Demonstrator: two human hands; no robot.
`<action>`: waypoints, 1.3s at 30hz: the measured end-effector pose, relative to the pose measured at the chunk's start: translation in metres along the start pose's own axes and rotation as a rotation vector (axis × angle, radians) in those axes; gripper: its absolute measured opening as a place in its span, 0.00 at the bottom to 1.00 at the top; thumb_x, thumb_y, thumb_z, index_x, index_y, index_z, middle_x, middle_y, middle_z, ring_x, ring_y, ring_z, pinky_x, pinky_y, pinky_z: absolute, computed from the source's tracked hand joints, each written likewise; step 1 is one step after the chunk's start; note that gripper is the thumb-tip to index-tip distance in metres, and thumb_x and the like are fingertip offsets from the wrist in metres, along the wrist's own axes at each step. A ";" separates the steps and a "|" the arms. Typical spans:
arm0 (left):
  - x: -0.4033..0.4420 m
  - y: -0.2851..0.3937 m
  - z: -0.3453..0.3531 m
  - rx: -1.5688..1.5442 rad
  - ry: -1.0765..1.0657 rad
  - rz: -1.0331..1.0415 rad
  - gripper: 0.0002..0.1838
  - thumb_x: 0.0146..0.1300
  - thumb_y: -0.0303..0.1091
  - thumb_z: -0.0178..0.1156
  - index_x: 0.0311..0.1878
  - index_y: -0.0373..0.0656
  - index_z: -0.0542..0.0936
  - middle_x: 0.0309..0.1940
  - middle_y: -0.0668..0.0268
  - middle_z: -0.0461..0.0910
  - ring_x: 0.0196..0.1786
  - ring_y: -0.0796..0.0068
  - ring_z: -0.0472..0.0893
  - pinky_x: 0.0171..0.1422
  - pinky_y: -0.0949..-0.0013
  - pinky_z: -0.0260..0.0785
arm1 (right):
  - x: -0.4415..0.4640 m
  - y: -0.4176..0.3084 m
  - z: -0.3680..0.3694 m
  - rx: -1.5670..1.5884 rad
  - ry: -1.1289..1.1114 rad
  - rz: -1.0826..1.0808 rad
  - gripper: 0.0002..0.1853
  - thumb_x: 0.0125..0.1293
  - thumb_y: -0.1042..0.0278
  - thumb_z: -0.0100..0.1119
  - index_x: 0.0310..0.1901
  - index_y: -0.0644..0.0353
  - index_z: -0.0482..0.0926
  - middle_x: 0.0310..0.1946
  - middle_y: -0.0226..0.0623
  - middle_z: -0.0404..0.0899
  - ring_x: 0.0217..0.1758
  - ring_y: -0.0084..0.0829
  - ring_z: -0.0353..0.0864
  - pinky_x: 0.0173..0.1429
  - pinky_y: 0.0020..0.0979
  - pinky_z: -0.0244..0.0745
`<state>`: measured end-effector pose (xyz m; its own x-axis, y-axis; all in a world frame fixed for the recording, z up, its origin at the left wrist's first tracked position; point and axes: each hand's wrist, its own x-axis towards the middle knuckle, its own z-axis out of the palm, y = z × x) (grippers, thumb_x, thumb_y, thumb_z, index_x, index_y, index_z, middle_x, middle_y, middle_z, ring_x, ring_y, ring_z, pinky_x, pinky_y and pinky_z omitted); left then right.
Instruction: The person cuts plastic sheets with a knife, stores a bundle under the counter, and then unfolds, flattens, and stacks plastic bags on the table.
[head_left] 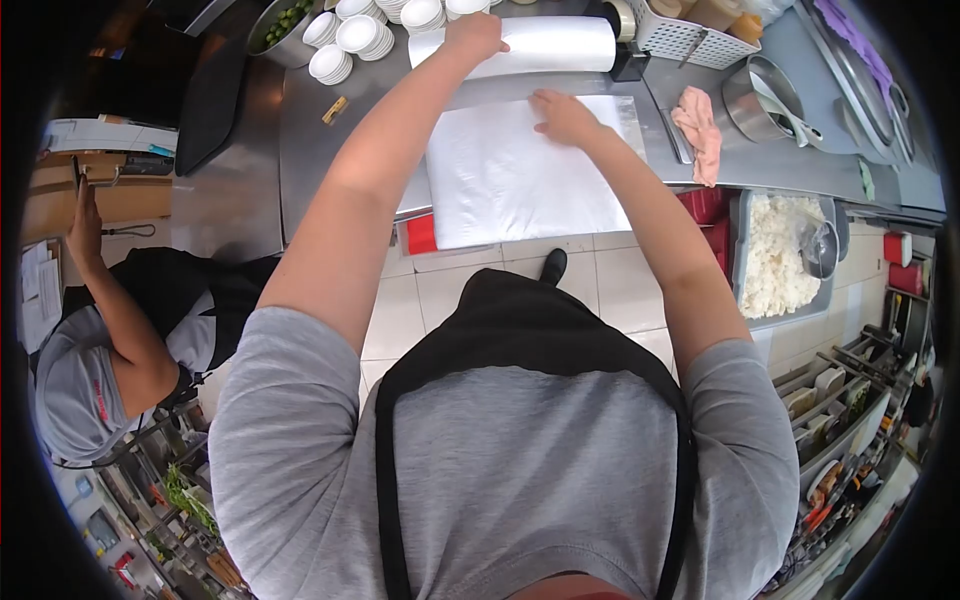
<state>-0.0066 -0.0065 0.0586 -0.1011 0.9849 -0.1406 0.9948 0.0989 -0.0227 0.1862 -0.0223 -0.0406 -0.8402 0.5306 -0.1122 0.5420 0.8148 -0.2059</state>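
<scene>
A roll of clear-white plastic [565, 46] lies across the back of the steel counter. My left hand [474, 38] is on the left part of this roll, with its fingers curled closed against the plastic. In front of it, a stack of thin plastic sheets [520, 185] lies flat, its near edge hanging past the counter's front edge. My right hand [567, 117] rests on the far right part of the sheets, its thumb and fingers apart.
White cups [365, 38] in stacks and a pot of green produce [285, 25] stand back left. On the right are a pink cloth [698, 130], a metal pot [760, 95] and a white basket [695, 42]. Below sits a tub of white food [778, 255]. A co-worker [130, 340] is at left.
</scene>
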 end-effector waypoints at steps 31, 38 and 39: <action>0.054 -0.045 0.024 0.185 -0.191 0.124 0.35 0.31 0.53 0.73 0.41 0.37 0.80 0.39 0.54 0.80 0.45 0.58 0.78 0.49 0.61 0.71 | -0.134 -0.095 -0.130 0.123 -0.110 -0.312 0.19 0.49 0.79 0.52 0.46 0.57 0.74 0.28 0.39 0.80 0.33 0.44 0.80 0.37 0.40 0.74; 0.060 -0.048 0.033 0.240 -0.132 0.191 0.28 0.34 0.50 0.72 0.36 0.39 0.81 0.34 0.54 0.81 0.41 0.58 0.79 0.45 0.61 0.71 | 0.010 -0.025 -0.051 -0.083 0.150 -0.105 0.17 0.59 0.60 0.51 0.48 0.59 0.71 0.48 0.38 0.73 0.52 0.40 0.72 0.48 0.39 0.71; 0.050 -0.047 0.036 0.228 -0.011 0.212 0.22 0.41 0.46 0.68 0.36 0.39 0.81 0.33 0.54 0.81 0.40 0.58 0.79 0.46 0.61 0.72 | 0.010 -0.024 -0.031 -0.082 0.151 -0.108 0.17 0.59 0.60 0.51 0.48 0.59 0.71 0.48 0.38 0.73 0.52 0.40 0.72 0.48 0.39 0.71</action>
<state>-0.0590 0.0327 0.0168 0.1067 0.9785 -0.1764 0.9665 -0.1438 -0.2127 0.1656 -0.0295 -0.0065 -0.8846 0.4632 0.0549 0.4538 0.8818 -0.1284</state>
